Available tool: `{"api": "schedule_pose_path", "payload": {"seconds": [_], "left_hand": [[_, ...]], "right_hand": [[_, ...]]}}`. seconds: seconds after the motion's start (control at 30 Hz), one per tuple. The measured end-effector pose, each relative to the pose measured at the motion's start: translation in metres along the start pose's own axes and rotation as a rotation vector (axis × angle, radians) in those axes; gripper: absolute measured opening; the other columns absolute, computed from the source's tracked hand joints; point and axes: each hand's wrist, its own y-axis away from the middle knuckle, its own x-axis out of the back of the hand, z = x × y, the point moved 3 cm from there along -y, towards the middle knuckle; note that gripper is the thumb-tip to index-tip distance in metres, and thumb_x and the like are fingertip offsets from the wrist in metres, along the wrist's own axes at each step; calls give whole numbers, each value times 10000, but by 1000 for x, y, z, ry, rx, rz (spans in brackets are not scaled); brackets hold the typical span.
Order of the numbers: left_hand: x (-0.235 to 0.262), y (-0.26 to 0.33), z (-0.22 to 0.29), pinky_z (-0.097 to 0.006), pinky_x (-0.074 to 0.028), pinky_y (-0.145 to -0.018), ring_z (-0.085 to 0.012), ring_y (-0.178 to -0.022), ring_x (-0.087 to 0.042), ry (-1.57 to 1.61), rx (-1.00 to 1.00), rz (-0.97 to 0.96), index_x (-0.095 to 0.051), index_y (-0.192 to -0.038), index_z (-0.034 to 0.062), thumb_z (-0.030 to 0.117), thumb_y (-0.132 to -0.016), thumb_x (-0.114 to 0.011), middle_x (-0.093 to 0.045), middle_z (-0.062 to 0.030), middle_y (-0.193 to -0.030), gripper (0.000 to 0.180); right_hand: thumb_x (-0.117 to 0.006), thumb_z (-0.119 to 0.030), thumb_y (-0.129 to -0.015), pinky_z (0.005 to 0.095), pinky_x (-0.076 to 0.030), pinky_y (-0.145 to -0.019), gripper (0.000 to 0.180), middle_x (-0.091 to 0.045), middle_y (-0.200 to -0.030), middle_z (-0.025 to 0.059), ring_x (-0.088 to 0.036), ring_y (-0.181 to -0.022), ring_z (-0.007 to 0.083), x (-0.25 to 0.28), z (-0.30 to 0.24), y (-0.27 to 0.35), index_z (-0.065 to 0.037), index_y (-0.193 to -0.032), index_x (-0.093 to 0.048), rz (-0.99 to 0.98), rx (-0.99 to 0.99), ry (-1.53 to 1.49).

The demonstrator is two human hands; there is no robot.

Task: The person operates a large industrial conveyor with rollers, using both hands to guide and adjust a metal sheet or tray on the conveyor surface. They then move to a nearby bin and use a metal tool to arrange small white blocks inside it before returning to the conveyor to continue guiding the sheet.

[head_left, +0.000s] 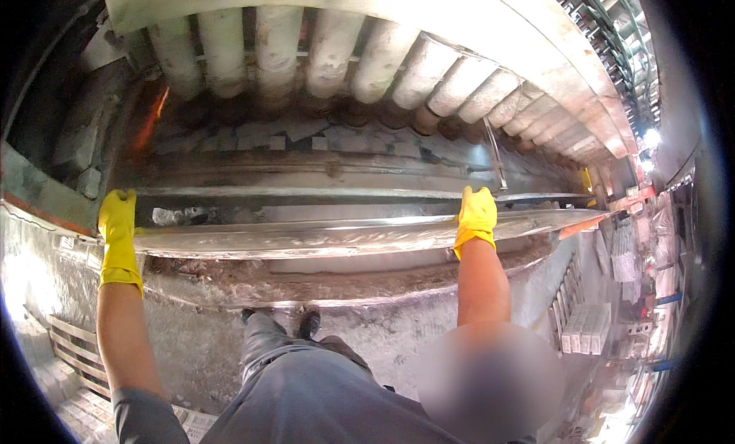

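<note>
A long, shiny metal strip (306,236) runs from left to right in front of me, at the near side of a deep dirty trough. My left hand (119,222), in a yellow rubber glove, is closed at the strip's left end. Farther right, my right hand (476,218) wears a matching glove and is closed over the strip's far edge; its fingertips are hidden behind. Beyond the strip, a thin pale rail (321,191) crosses parallel to it. Between them lies a dark gap with a crumpled grey lump (180,216) near my left hand.
A row of thick pale cylinders (333,53) hangs under a curved cover beyond the trough. Something glows orange (157,111) at far left. A thin metal rod (496,157) leans at right. Stacked pale bars (586,329) stand at lower right. A round blurred patch covers part beside my right arm.
</note>
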Motion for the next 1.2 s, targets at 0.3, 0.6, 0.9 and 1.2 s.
{"api": "schedule_pose_path", "payload": {"seconds": [0.3, 0.6, 0.9, 1.2], "left_hand": [[-1, 6, -5, -542, -563, -885, -470, -1032, -737, -60, -123, 73, -777, -1046, 45, 490, -970, -741, -783, -237, -1079, 452], [0, 22, -15, -560, -572, -901, -473, -1057, -737, -82, -132, 89, -789, -1050, 56, 534, -958, -704, -783, -242, -1086, 494], [20, 45, 3, -555, -575, -943, -458, -1102, -733, -101, -95, 113, -804, -1089, 69, 549, -934, -704, -784, -232, -1119, 514], [24, 67, 2, -552, -579, -926, -456, -1071, -732, -73, -115, 181, -806, -1078, 99, 537, -943, -687, -787, -210, -1090, 474]], "right_hand": [[-582, -512, -994, 535, -562, -988, 554, -774, -1218, 246, -740, -1150, 437, -1, 10, 2, -27, -1212, -739, -10, 3, 21], [-580, -559, -1017, 559, -541, -984, 603, -756, -1227, 289, -724, -1150, 469, 4, 27, 20, -2, -1201, -715, -7, 21, -38], [-569, -464, -1030, 501, -590, -830, 584, -765, -1047, 290, -778, -870, 417, 20, 28, 34, 75, -1236, -659, -126, -1, -279], [-569, -425, -1034, 496, -573, -784, 583, -719, -1145, 313, -736, -877, 404, 6, 59, 28, 107, -1262, -635, -51, 97, -277]]}}
